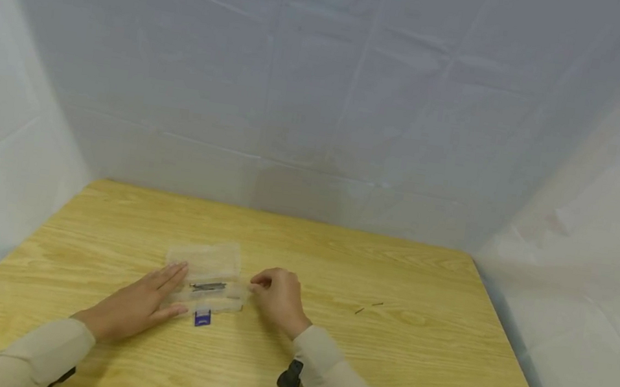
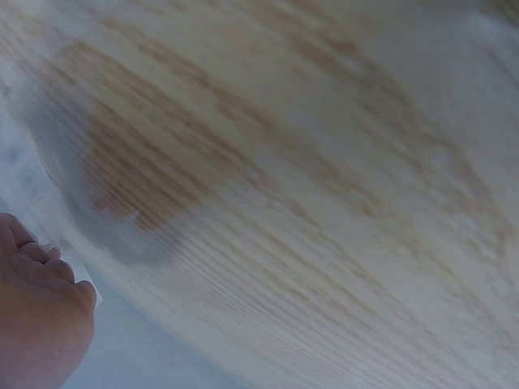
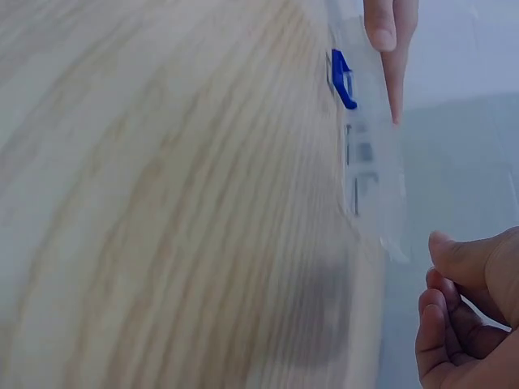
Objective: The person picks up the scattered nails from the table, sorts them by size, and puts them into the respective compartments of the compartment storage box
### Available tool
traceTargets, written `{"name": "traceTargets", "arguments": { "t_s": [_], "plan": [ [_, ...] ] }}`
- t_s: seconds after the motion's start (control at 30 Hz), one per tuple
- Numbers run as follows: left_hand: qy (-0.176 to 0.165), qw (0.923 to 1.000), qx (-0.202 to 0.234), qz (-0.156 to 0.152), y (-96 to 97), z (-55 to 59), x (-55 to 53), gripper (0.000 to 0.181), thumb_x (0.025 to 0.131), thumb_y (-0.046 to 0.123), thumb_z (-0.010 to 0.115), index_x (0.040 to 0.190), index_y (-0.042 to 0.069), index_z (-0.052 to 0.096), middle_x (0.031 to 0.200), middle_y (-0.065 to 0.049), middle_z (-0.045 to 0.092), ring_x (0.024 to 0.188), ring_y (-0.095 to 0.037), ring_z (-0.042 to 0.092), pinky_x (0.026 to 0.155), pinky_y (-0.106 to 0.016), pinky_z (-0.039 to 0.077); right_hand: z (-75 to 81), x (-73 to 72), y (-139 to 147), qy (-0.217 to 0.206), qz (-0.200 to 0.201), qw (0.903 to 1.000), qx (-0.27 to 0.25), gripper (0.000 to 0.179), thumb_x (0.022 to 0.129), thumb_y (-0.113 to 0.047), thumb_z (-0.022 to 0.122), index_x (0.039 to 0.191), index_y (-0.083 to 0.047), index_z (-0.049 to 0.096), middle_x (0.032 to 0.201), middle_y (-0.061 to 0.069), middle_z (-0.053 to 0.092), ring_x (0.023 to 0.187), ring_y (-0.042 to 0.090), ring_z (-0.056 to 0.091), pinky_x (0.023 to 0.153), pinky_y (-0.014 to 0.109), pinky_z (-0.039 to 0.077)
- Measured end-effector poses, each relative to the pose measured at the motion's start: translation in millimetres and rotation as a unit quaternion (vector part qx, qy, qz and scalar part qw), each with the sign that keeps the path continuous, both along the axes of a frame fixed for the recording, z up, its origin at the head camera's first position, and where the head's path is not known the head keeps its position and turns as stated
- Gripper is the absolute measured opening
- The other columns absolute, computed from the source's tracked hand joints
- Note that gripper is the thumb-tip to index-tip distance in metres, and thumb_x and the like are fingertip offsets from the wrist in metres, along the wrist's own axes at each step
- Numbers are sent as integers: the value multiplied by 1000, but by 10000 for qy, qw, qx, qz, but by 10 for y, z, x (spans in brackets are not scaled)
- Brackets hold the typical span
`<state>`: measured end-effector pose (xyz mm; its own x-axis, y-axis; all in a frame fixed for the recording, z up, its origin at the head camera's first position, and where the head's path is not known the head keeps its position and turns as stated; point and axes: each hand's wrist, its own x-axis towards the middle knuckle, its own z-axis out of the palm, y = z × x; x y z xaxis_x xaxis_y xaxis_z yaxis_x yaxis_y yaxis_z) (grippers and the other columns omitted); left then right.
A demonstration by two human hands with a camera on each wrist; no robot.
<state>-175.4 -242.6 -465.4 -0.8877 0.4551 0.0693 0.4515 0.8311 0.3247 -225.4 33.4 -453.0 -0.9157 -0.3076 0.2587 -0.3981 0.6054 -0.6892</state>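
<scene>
A clear plastic case [image 1: 204, 261] lies with its lid raised at the back, left of the table's middle. Several thin dark metal pieces [image 1: 208, 287] lie inside; their exact kind is too small to tell. A blue latch [image 1: 202, 317] with pale lettering sticks out at the case's front. My left hand [image 1: 139, 305] rests with extended fingers along the left side of the case. Just beyond the case's right end is my right hand [image 1: 280, 297], its fingers curled and thumb near the index finger. In the right wrist view, nothing distinct shows between those fingertips [image 3: 439, 243].
Two small, thin dark pieces [image 1: 369, 308] lie on the wooden table [image 1: 411, 364] to the right. White sheeting [image 1: 323, 91] stands behind the table and along both sides. Each wrist wears a dark device, the right one being a black camera [image 1: 290, 377].
</scene>
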Motion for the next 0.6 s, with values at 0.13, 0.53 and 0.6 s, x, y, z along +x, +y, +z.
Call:
{"name": "traceTargets", "arguments": {
  "t_s": [0.13, 0.53, 0.6],
  "plan": [
    [-3, 10000, -16, -8, -3, 4, -7, 78, 98, 50, 46, 149, -4, 25, 155, -22, 23, 141, -43, 23, 112, -59, 23, 12, -49, 146, -28, -115, 9999, -26, 8, 85, -11, 73, 89, -4, 76, 81, 2, 71, 67, 6, 61, 59, 17, 51],
    [-42, 10000, 9, -13, 0, 34, -6, 78, 98, 50, 46, 149, -4, 23, 156, -22, 22, 141, -43, 22, 112, -60, 23, 94, -86, 601, 151, -235, 9996, -6, 12, 85, -8, 72, 93, 0, 74, 81, 5, 70, 69, 12, 61, 60, 21, 51],
    [-28, 10000, 1, -23, 5, 40, -7, 78, 98, 50, 46, 149, -5, 23, 155, -22, 22, 141, -43, 22, 112, -60, 23, 111, -76, 695, 140, -285, 9995, -10, 12, 85, -8, 72, 94, 1, 74, 82, 6, 70, 70, 13, 62, 61, 22, 52]
  ]
}}
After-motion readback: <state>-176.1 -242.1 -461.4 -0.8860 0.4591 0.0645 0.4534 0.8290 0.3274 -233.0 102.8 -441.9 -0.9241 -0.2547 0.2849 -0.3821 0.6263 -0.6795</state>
